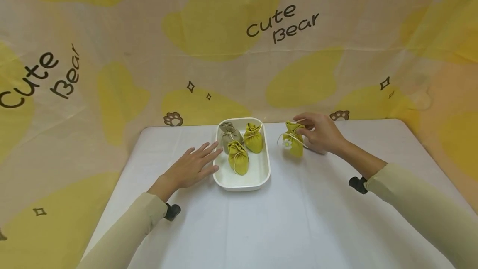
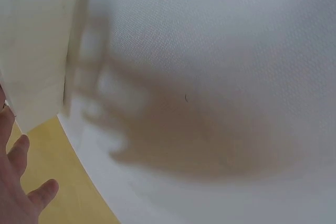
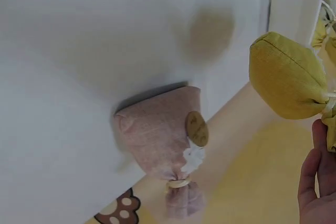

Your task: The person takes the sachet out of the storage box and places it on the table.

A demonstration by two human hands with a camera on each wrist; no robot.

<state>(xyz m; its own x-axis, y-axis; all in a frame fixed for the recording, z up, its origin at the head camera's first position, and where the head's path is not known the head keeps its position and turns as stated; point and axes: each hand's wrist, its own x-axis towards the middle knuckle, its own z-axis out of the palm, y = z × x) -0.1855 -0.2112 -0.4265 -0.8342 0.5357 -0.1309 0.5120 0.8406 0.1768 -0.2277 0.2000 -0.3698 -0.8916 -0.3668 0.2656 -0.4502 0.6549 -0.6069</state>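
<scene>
My right hand (image 1: 324, 133) pinches the gathered neck of a yellow drawstring pouch (image 1: 295, 146), which hangs to the right of the white tray (image 1: 242, 187). A white flower dangles from its cord. The right wrist view shows this yellow pouch (image 3: 289, 74) off the tabletop. Beneath it lies a pink pouch (image 3: 160, 129) with a wooden tag and white flower, mostly hidden behind my hand in the head view. Fingers spread, my left hand (image 1: 191, 166) is at the tray's left side; whether it touches the rim I cannot tell.
In the tray sit a grey-green pouch (image 1: 230, 135), a yellow pouch (image 1: 254, 139) at the back right and another yellow pouch (image 1: 239, 161) in front. A white cloth (image 1: 269, 227) covers the table. Printed yellow fabric (image 1: 224, 20) hangs behind and at the sides.
</scene>
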